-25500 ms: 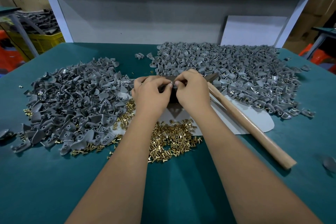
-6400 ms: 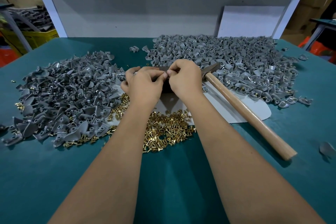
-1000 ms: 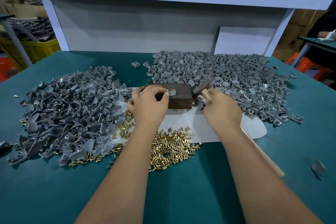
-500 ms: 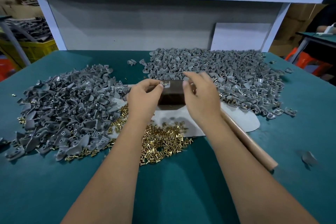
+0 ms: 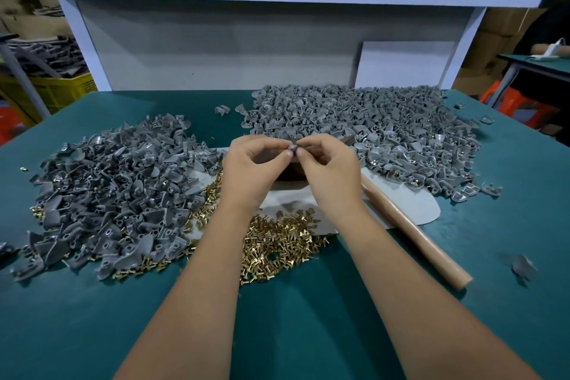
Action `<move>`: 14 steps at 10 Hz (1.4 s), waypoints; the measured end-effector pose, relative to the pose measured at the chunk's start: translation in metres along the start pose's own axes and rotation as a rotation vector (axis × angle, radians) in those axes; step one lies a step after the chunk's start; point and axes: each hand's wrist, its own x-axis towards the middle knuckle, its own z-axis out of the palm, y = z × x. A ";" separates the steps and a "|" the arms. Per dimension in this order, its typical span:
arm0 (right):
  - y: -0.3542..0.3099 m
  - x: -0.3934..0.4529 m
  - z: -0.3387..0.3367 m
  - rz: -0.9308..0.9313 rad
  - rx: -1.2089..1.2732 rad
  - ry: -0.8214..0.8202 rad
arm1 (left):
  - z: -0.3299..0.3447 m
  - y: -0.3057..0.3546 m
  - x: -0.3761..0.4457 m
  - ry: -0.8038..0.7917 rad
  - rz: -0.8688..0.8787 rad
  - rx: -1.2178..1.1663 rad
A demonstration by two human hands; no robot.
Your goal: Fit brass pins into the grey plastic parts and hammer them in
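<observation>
Grey part [image 5: 292, 149] | pinched: left hand [image 5: 251, 168], right hand [image 5: 331, 170] (fingertips meeting)

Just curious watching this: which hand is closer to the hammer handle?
Right. The right hand hangs just above the hammer handle, its wrist almost over the handle's upper end. The left hand is further off, beyond the right hand.

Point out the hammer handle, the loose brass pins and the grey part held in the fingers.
hammer handle [image 5: 413, 237], head view, mid-shaft of the wood.
brass pins [image 5: 277, 250], head view, middle of the heap.
grey part [image 5: 292, 149], head view, bit showing between the fingertips.
</observation>
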 end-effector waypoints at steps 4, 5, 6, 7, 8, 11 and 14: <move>-0.002 0.008 -0.009 0.370 0.811 -0.183 | 0.007 0.012 -0.004 -0.026 0.018 -0.133; -0.001 0.006 -0.007 0.373 0.864 -0.233 | 0.008 0.014 -0.005 0.008 0.032 -0.151; 0.000 0.006 -0.008 0.338 0.925 -0.278 | 0.008 0.015 -0.006 0.041 0.061 -0.099; -0.001 0.005 -0.009 0.308 0.919 -0.289 | 0.010 0.016 -0.007 0.090 0.173 0.075; -0.003 0.005 -0.008 0.313 0.867 -0.229 | 0.013 0.017 -0.010 0.143 0.305 0.194; -0.002 0.069 -0.017 0.264 0.066 0.178 | 0.012 -0.005 -0.006 0.211 0.152 0.308; 0.022 0.073 -0.015 0.178 -0.348 0.115 | 0.010 -0.013 0.007 0.225 -0.021 0.327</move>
